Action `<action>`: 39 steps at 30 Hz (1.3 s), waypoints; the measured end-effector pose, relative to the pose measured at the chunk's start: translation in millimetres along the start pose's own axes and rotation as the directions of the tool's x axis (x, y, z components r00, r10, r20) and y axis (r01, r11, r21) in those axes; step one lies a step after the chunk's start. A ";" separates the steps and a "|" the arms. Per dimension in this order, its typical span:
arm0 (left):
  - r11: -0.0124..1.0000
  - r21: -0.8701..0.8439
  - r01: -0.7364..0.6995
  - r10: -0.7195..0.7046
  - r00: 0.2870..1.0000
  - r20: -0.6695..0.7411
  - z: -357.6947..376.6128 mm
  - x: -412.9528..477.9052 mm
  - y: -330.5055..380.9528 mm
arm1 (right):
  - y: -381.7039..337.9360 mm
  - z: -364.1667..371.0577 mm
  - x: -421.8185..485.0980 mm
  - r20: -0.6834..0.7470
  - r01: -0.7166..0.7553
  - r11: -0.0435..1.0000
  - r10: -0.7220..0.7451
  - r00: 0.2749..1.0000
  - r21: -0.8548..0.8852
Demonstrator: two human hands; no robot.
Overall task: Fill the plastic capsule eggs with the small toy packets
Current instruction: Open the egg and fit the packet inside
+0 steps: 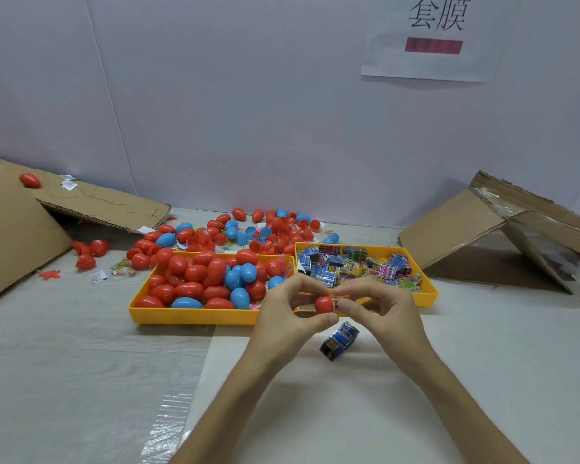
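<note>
The left hand [288,309] has its grip curled round a red egg half [324,304]. The right hand [379,309] pinches a packet [341,299] at the half's mouth. A blue packet [340,339] lies on the table [482,363].

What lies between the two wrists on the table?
Head view: one loose blue toy packet lies there on the table, just below the held red capsule half.

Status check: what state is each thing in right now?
Left hand: grips red egg half.
Right hand: pinches small item at the half's mouth.
Blue packet: loose on table.
Left tray: holds closed eggs.
Right tray: holds packets.
</note>
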State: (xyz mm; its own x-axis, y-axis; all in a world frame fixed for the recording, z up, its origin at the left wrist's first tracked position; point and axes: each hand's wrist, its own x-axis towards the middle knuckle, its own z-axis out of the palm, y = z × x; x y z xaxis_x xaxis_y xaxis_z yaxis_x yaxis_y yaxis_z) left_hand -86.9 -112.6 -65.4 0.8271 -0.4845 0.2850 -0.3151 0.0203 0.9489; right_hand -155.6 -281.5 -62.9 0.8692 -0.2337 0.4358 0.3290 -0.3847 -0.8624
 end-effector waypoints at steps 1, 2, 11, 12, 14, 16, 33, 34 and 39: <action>1.000 -0.004 -0.002 0.002 1.000 0.001 0.0 -0.2 -0.5 | 0.7 -0.1 0.1 0.003 0.002 1.000 -0.002 1.000 0.000; 1.000 -0.011 -0.004 0.004 1.000 0.003 -0.2 -0.5 -0.5 | 1.5 -0.2 0.3 0.001 0.006 1.000 -0.006 1.000 0.002; 0.999 -0.040 -0.029 0.030 0.999 0.032 -2.9 -1.1 1.8 | 3.3 -1.2 0.1 -0.008 0.024 0.999 -0.024 1.000 0.029; 0.999 -0.027 -0.033 0.034 0.999 0.031 -2.9 -1.3 1.6 | 3.3 -1.0 0.2 -0.007 0.021 0.999 -0.020 1.000 0.028; 0.999 -0.003 -0.035 0.035 0.999 0.023 -2.5 -1.3 1.1 | 3.7 -1.2 0.0 -0.006 0.019 1.000 -0.019 1.000 0.012; 0.999 0.015 -0.032 0.032 0.999 0.018 -2.1 -1.3 1.0 | 3.9 -1.1 0.2 -0.007 0.019 1.000 -0.019 1.000 -0.001; 0.866 -0.475 0.156 -0.207 0.977 -0.057 -4.2 -2.2 8.5 | 6.5 29.5 -13.0 -0.141 0.386 0.839 -0.466 0.873 -0.385; 0.841 -0.516 0.161 -0.214 0.976 -0.046 -3.5 -2.5 8.1 | 6.3 31.4 -13.9 -0.151 0.391 0.834 -0.476 0.866 -0.389; 0.707 -0.678 0.202 -0.262 0.965 0.014 4.4 -5.2 5.0 | 5.0 37.1 -17.3 -0.215 0.392 0.812 -0.515 0.830 -0.432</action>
State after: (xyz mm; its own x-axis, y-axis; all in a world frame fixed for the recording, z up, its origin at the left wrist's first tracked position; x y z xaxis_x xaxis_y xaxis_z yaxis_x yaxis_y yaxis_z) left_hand -94.8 -113.9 -62.7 0.8740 -0.4853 0.0240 0.2603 0.5094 0.8202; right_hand -155.3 -246.3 -84.2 0.4722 -0.1879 0.8612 0.4486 -0.7898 -0.4183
